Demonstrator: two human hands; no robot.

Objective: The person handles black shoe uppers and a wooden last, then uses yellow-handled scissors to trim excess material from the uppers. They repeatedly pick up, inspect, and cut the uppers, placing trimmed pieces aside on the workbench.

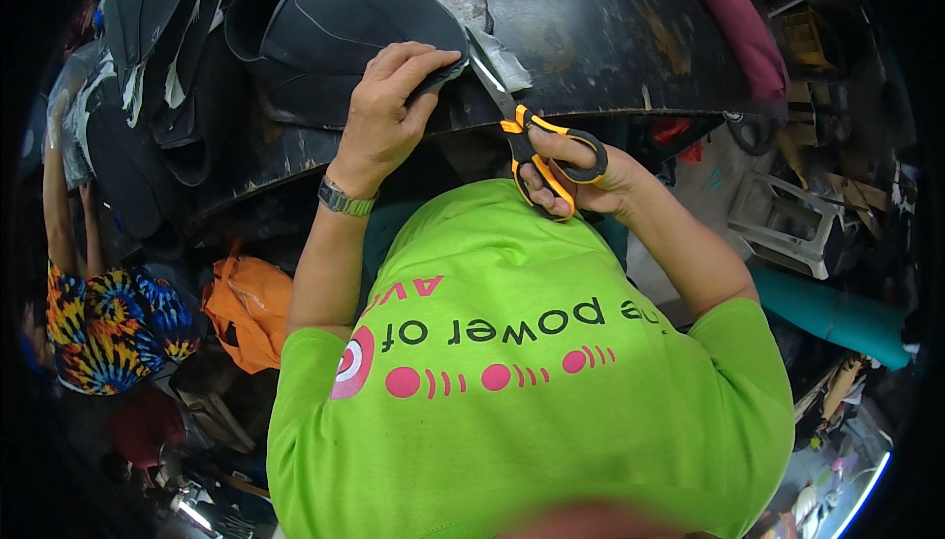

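Note:
A black, boot-shaped piece of soft material (335, 32) with pale seam lines lies on the dark table, its round opening toward the left. My left hand (394, 96), closed, pinches its near right edge between thumb and fingers. In my right hand (581, 175) are scissors (519, 126) with yellow and black handles, my fingers through the loops. The scissors' blades point up and left, their tips against the edge of the black piece beside my left fingertips. Whitish ragged backing (507, 64) shows just beyond the blades.
More black pieces with torn white edges (162, 37) are heaped at the table's left. A co-worker in a tie-dye shirt (108, 327) reaches in there. A maroon roll (738, 27) lies on the worn black table (610, 27). An orange bag (246, 308) and a white stool (783, 219) stand below.

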